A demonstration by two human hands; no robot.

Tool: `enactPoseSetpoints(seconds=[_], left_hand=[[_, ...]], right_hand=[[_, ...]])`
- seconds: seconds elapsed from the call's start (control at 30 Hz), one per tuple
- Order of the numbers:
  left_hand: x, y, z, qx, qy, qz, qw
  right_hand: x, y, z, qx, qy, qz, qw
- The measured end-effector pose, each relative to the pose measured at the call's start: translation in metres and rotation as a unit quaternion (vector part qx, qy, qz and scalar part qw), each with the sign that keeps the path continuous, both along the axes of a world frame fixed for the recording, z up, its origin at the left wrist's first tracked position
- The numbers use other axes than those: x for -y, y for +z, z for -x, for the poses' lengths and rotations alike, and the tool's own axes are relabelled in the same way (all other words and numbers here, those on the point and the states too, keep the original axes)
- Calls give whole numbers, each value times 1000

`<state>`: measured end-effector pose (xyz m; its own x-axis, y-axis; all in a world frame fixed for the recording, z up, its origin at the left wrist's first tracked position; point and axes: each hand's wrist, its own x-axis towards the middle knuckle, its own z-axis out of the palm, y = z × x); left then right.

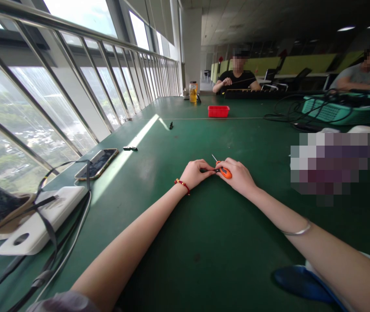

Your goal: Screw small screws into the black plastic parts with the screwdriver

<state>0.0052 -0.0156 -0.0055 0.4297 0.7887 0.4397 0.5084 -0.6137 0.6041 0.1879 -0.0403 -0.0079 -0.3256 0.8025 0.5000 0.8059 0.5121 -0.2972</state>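
My left hand (pixel 197 173) is closed in a pinch on a small black part (pixel 211 170), whose exact kind I cannot make out. Close against it, my right hand (pixel 237 174) is wrapped round a screwdriver (pixel 225 173) with an orange and black handle. Its thin metal shaft points up and away to the left, clear of the black part. The right fingertips also meet the black part between the two hands. Farther off on the green table (pixel 185 242) lie a black piece (pixel 130 148) and a smaller black piece (pixel 171 125).
Left of me are a phone (pixel 97 164), a white power strip (pixel 43 221) and loose cables. A red tray (pixel 218 112) and a jar (pixel 193 92) stand at the back. A teal basket (pixel 329 112) with cables sits back right. Two people sit beyond.
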Motion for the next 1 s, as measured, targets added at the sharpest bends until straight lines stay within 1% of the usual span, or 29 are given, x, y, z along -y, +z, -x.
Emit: enactPoseSetpoints(seconds=[0.1,0.3,0.67,0.8,1.0], left_hand=[[1,1,-1,-27,6,-10,1000],[8,5,-4,-117,30,-63,991],[6,4,-4,-170,23,-91,981],[7,5,-4,-209,34,-129,969],[12,11,-6,-288,38,-189,938]], right_hand=[[-1,0,0,5,-1,4,1000],[-2,0,0,22,0,-2,1000],[-4,0,0,70,-2,-12,997],[-4,1,0,84,-8,-9,996],[-4,3,1,100,-14,1,995]])
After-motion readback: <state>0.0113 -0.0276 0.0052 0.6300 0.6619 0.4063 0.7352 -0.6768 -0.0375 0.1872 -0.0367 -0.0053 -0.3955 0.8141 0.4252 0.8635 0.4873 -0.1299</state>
